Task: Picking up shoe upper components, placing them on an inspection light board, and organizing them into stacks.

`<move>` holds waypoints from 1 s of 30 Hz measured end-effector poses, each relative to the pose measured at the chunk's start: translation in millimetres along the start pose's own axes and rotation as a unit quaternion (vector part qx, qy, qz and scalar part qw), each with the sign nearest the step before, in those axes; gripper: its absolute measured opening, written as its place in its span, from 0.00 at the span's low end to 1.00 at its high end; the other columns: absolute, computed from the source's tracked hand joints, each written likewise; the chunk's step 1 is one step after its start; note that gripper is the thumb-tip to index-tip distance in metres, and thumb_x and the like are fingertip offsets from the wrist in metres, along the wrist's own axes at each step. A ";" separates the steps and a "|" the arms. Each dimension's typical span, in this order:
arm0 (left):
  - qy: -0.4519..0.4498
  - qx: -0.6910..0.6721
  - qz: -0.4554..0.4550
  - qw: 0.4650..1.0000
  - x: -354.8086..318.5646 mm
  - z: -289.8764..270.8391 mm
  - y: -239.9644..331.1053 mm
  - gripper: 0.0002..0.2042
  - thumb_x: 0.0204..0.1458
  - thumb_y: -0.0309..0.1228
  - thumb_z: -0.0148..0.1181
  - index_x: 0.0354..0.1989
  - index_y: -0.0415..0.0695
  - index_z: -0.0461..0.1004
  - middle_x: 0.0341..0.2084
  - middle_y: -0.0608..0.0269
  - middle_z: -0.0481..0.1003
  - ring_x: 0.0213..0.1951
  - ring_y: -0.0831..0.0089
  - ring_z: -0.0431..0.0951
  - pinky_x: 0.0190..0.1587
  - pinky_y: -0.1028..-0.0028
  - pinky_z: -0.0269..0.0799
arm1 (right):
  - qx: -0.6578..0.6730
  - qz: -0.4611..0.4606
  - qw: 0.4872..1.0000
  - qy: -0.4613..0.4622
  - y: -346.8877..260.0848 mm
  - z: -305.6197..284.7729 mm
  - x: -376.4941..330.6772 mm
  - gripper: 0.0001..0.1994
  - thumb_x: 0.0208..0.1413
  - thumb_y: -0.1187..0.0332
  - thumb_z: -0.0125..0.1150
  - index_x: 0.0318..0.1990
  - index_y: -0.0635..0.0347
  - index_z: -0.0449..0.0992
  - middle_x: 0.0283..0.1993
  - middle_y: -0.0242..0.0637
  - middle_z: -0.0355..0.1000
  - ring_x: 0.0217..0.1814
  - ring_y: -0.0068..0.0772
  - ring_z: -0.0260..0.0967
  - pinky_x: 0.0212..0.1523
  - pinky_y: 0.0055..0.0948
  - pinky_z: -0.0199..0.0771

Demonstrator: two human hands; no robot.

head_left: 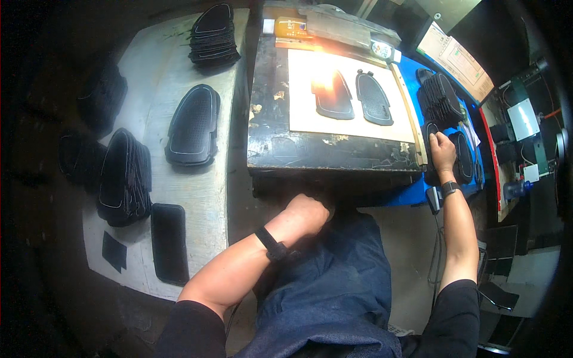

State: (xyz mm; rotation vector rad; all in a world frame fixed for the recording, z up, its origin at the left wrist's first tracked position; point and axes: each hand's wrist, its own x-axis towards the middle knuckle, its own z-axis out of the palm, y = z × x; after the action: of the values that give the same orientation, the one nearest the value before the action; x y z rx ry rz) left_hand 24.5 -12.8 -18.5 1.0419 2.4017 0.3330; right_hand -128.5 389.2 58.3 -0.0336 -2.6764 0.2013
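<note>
My right hand (442, 154) is closed at the edge of a black rounded pad (430, 129), beside the board's right edge on the blue surface. My left hand (307, 215) is low over my lap, just in front of the black worktable (334, 156). Its fingers are curled, and what they hold, if anything, is hidden. On the pale board (304, 122) lie two black textured pads, a left one (334, 106) under an orange-white glare and a right one (375, 101) with notched edges. Neither hand touches these two.
A stack of black pads (440, 98) stands on the blue surface (412, 194) at right. The grey table (206, 206) at left bears more stacks (124, 179) and a single flat piece (169, 243). An orange-yellow box (291, 27) and a white bottle (385, 51) stand behind the board.
</note>
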 end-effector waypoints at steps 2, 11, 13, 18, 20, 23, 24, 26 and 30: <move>-0.005 0.002 0.000 1.000 0.2 0.0 -0.1 0.10 0.51 0.33 0.55 0.35 0.45 0.81 0.34 0.53 0.82 0.39 0.56 0.83 0.42 0.58 0.77 | 0.006 -0.003 1.000 0.000 -0.5 -0.5 0.1 0.20 0.60 0.52 0.56 0.26 0.60 0.70 0.28 0.50 0.71 0.31 0.59 0.69 0.30 0.50 0.65; -0.015 0.015 -0.003 1.000 0.2 -1.8 1.1 0.10 0.52 0.34 0.55 0.37 0.46 0.81 0.33 0.55 0.82 0.39 0.57 0.83 0.41 0.59 0.78 | 0.004 -0.001 1.000 -0.004 -0.5 -0.6 0.2 0.20 0.61 0.52 0.55 0.26 0.60 0.70 0.28 0.50 0.71 0.31 0.59 0.69 0.30 0.50 0.65; -0.019 0.015 -0.002 1.000 0.6 -1.8 0.9 0.10 0.52 0.34 0.56 0.37 0.46 0.81 0.33 0.55 0.82 0.39 0.57 0.83 0.41 0.59 0.78 | 0.007 0.000 1.000 -0.005 -0.8 -0.9 0.1 0.20 0.61 0.52 0.55 0.26 0.60 0.70 0.28 0.50 0.71 0.31 0.59 0.69 0.30 0.50 0.65; -0.017 0.017 -0.002 1.000 0.7 -0.6 0.6 0.10 0.51 0.34 0.56 0.37 0.47 0.81 0.33 0.55 0.82 0.40 0.57 0.83 0.41 0.58 0.78 | -0.003 -0.001 1.000 -0.003 -1.6 -1.4 0.0 0.19 0.61 0.52 0.56 0.26 0.60 0.71 0.28 0.49 0.71 0.31 0.58 0.70 0.30 0.50 0.65; -0.014 0.018 0.000 1.000 0.7 -0.3 1.0 0.10 0.51 0.34 0.56 0.37 0.47 0.81 0.33 0.55 0.82 0.40 0.57 0.83 0.42 0.58 0.78 | 0.000 -0.003 1.000 -0.002 -1.9 -1.9 -0.4 0.19 0.61 0.52 0.56 0.26 0.60 0.71 0.28 0.49 0.71 0.31 0.58 0.70 0.30 0.49 0.65; -0.014 0.012 0.000 1.000 0.6 -1.1 0.4 0.10 0.51 0.34 0.56 0.37 0.46 0.81 0.33 0.54 0.82 0.40 0.56 0.83 0.42 0.58 0.77 | 0.007 -0.001 1.000 -0.003 -2.7 -2.5 -0.6 0.19 0.61 0.52 0.56 0.27 0.59 0.71 0.28 0.49 0.71 0.32 0.58 0.70 0.30 0.49 0.65; -0.014 0.010 0.000 1.000 0.5 -1.5 0.2 0.10 0.51 0.34 0.56 0.38 0.46 0.81 0.33 0.54 0.82 0.40 0.55 0.83 0.42 0.58 0.77 | 0.008 0.006 1.000 -0.006 -2.8 -2.5 -0.5 0.19 0.60 0.52 0.56 0.27 0.59 0.71 0.28 0.49 0.71 0.32 0.58 0.70 0.30 0.49 0.66; -0.015 0.009 0.004 1.000 -0.2 -2.4 -0.4 0.10 0.51 0.34 0.56 0.38 0.46 0.80 0.33 0.54 0.82 0.40 0.55 0.83 0.42 0.57 0.77 | 0.019 -0.002 1.000 -0.004 -2.8 -1.4 -0.4 0.19 0.60 0.52 0.56 0.27 0.59 0.72 0.28 0.49 0.71 0.32 0.58 0.70 0.30 0.49 0.66; -0.012 0.004 0.011 1.000 -0.1 -3.7 0.4 0.11 0.51 0.35 0.57 0.39 0.45 0.80 0.33 0.53 0.82 0.40 0.55 0.82 0.42 0.57 0.77 | -0.004 0.010 1.000 0.000 1.7 0.9 0.5 0.19 0.59 0.51 0.56 0.28 0.58 0.74 0.32 0.49 0.74 0.36 0.58 0.73 0.34 0.50 0.69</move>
State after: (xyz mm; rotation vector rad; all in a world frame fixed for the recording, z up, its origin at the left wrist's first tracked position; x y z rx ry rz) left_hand 22.8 -12.7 -15.2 1.0702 2.3746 0.3170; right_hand -129.3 390.8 57.5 -0.0622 -2.6785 0.1979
